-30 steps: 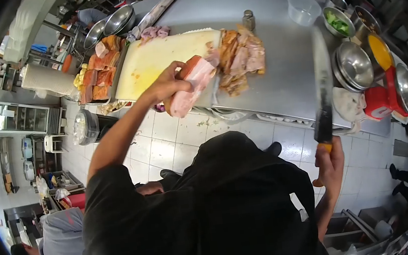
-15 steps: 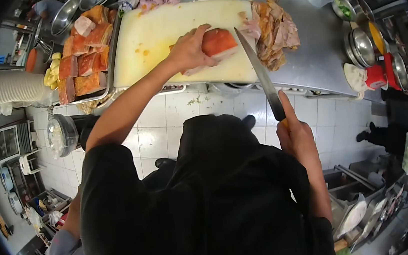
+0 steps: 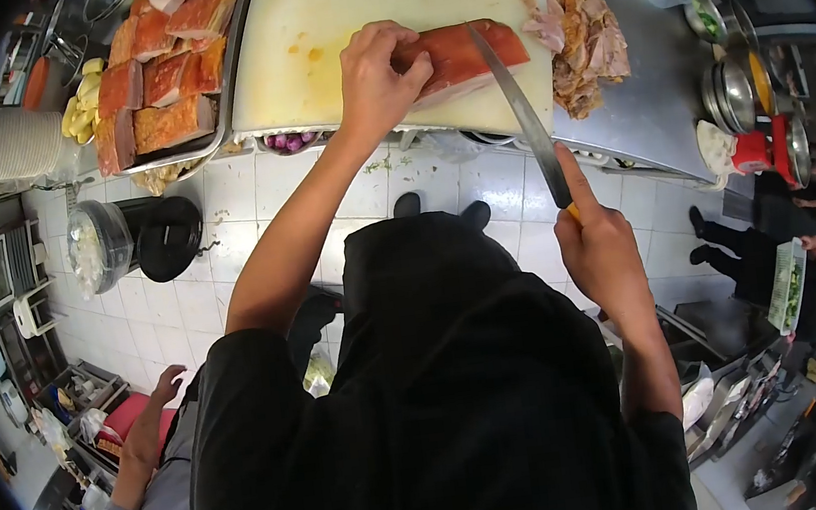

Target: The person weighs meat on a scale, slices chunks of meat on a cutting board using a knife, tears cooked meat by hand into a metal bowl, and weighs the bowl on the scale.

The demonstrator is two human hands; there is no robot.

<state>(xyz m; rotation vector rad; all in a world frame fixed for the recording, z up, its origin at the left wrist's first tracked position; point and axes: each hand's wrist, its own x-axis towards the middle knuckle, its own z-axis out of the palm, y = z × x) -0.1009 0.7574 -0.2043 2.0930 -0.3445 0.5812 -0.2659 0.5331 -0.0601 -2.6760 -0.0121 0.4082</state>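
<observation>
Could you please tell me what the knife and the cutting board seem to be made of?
Knife: blade likely steel, smooth and grey with a sheen; handle mostly covered, unclear.
Cutting board: probably plastic, matte, pale, no visible wood grain.

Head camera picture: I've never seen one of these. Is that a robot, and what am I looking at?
No robot here, just a person's two bare hands. The camera is worn on their head, looking forward and down, so the black clothing below is their own. The left hand curls over one end of a slab of meat on a pale cutting board. The right hand holds a long knife, its blade angled over the slab; whether it is cutting, I can't tell. Beside the board are a tray of meat pieces and a heap of loose meat.
</observation>
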